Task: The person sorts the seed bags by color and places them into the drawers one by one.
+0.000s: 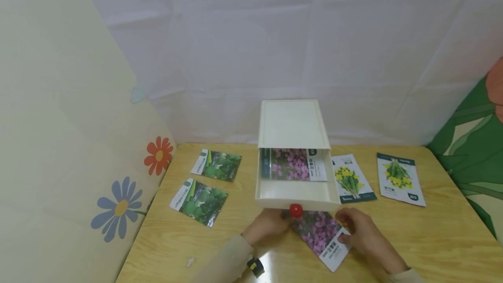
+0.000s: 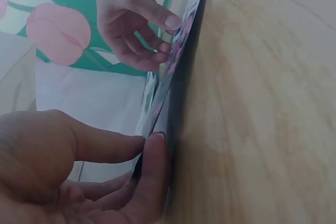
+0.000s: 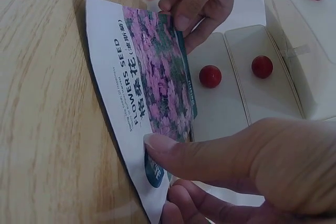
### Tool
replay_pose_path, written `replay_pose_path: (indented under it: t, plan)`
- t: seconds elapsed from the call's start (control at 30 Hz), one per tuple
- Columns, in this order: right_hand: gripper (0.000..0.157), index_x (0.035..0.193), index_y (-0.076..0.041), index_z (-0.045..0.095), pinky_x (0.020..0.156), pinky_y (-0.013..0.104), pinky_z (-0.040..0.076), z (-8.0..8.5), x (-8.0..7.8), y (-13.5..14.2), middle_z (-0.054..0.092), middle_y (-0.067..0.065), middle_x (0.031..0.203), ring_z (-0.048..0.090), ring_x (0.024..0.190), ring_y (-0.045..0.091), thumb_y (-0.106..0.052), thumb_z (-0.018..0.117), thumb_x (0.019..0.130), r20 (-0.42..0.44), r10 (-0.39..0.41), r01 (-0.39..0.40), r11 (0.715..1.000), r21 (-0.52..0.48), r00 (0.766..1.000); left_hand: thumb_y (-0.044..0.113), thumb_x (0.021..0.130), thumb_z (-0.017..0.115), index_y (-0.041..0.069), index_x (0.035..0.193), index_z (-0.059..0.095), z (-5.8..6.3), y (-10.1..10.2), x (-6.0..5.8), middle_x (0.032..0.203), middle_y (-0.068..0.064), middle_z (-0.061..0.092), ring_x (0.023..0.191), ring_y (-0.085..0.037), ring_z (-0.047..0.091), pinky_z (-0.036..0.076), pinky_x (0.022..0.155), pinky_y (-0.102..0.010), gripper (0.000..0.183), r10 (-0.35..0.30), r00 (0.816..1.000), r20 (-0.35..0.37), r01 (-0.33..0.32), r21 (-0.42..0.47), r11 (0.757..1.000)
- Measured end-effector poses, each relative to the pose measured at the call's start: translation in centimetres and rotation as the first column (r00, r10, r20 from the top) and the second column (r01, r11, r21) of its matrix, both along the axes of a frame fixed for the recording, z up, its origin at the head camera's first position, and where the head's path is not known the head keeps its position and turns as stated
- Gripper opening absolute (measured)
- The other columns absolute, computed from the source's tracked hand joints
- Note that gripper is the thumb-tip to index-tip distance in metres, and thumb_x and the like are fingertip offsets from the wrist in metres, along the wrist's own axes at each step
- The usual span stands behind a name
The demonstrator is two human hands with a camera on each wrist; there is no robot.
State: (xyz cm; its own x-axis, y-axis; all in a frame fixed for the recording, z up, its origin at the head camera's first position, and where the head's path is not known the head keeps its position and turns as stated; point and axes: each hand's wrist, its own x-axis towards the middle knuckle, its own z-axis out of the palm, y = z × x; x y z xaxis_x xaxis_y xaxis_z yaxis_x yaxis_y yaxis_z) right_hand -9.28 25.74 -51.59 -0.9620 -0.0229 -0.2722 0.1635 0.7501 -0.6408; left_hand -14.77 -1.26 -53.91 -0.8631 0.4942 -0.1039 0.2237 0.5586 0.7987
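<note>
Purple-flowered packet (image 1: 319, 234), apparently at pick-up, pinched at opposite ends by left hand (image 1: 270, 225) and right hand (image 1: 362, 232), presumably needs raising above the drawer (image 1: 275, 203).

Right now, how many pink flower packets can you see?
2: one pink packet lies in the open drawer; the left hand and right hand hold the second packet. More may be hidden inside.

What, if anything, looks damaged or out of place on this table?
A small pale patch on the wooden table, near its front left, interrupts the grain; whether stain or chip, I cannot tell. The held flower seed packet shows no visible tear.
</note>
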Motion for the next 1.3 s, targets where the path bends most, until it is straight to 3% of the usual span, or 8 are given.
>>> replay_pose_path:
  t: [0.1,0.2,0.4,0.53,0.77,0.97,1.13,1.3]
  plan:
    - [0.054,0.112,-0.003,0.065,0.089,0.048,0.055,-0.1,0.0,0.0,0.065,0.004,0.102,0.062,0.095,0.02,0.003,0.088,0.064,0.005,0.008,-0.008,1.0,-0.018,1.0,0.025,0.093,0.068,0.025,0.141,0.05,-0.6,0.0,-0.1,0.14,0.003,0.058,0.13,-0.021,0.054,0.041,0.112,-0.047,0.051,0.004,0.999,0.039,-0.006,0.039,0.999]
    - [0.051,0.109,-0.004,0.065,0.084,0.042,0.056,-0.1,0.0,0.0,0.066,0.003,0.1,0.062,0.092,0.018,0.003,0.088,0.064,-0.007,0.02,-0.02,0.999,-0.027,1.0,0.023,0.091,0.069,0.025,0.135,0.055,-1.2,-0.1,-0.3,0.131,0.006,0.062,0.118,-0.016,0.06,0.046,0.108,-0.046,0.046,0.021,0.996,0.091,-0.029,0.089,0.996]
    - [0.053,0.109,-0.005,0.066,0.085,0.042,0.056,-0.1,-0.1,-0.1,0.066,0.003,0.099,0.061,0.091,0.017,0.002,0.089,0.063,-0.025,0.025,-0.025,0.999,-0.027,0.999,0.015,0.085,0.073,0.018,0.123,0.063,-1.7,-0.2,-0.4,0.107,0.007,0.068,0.082,-0.011,0.064,0.057,0.075,-0.031,0.04,0.041,0.97,0.239,-0.093,0.21,0.973]
    - [0.05,0.11,-0.005,0.066,0.084,0.04,0.056,0.0,0.0,-0.2,0.065,0.002,0.098,0.06,0.09,0.016,-0.004,0.09,0.066,-0.029,0.029,-0.03,0.999,-0.021,0.999,0.014,0.087,0.072,0.017,0.123,0.063,-2.0,-0.3,-0.1,0.104,0.004,0.068,0.074,-0.015,0.066,0.059,0.063,-0.031,0.037,0.052,0.952,0.302,-0.139,0.272,0.952]
    - [0.038,0.111,-0.009,0.066,0.069,0.022,0.054,-0.5,0.7,0.1,0.065,-0.001,0.095,0.059,0.085,0.012,-0.019,0.085,0.079,-0.103,0.069,-0.074,0.996,-0.046,0.992,0.006,0.091,0.068,0.009,0.137,0.056,-1.8,-1.0,0.6,0.13,-0.018,0.063,0.071,-0.016,0.069,0.062,0.062,-0.03,0.048,0.048,0.944,0.326,-0.166,0.345,0.924]
    - [0.039,0.111,-0.012,0.067,0.073,0.025,0.057,-0.7,1.6,0.3,0.069,0.0,0.101,0.064,0.09,0.013,-0.037,0.08,0.084,-0.031,0.013,-0.018,0.989,-0.144,0.999,0.001,0.088,0.068,0.017,0.143,0.051,-1.9,-1.8,1.0,0.142,-0.018,0.056,0.072,-0.019,0.071,0.063,0.062,-0.035,0.06,0.012,0.943,0.334,-0.154,0.403,0.902]
    - [0.045,0.113,-0.006,0.067,0.069,0.029,0.06,-1.1,2.2,0.6,0.071,0.003,0.1,0.068,0.086,0.016,-0.04,0.077,0.086,0.045,-0.032,0.042,0.969,-0.245,0.998,-0.005,0.084,0.067,0.015,0.143,0.051,-1.8,-2.7,1.3,0.139,-0.018,0.058,0.075,-0.021,0.071,0.063,0.063,-0.037,0.065,-0.022,0.946,0.324,-0.138,0.461,0.877]
    - [0.049,0.119,0.003,0.063,0.059,0.033,0.059,-1.3,2.9,0.8,0.071,0.006,0.091,0.067,0.072,0.021,-0.034,0.075,0.09,0.111,-0.029,0.067,0.93,-0.363,0.993,-0.003,0.084,0.068,0.002,0.129,0.06,-1.4,-3.3,1.8,0.115,-0.011,0.069,0.071,-0.02,0.07,0.063,0.063,-0.035,0.046,-0.003,0.93,0.369,-0.171,0.439,0.882]
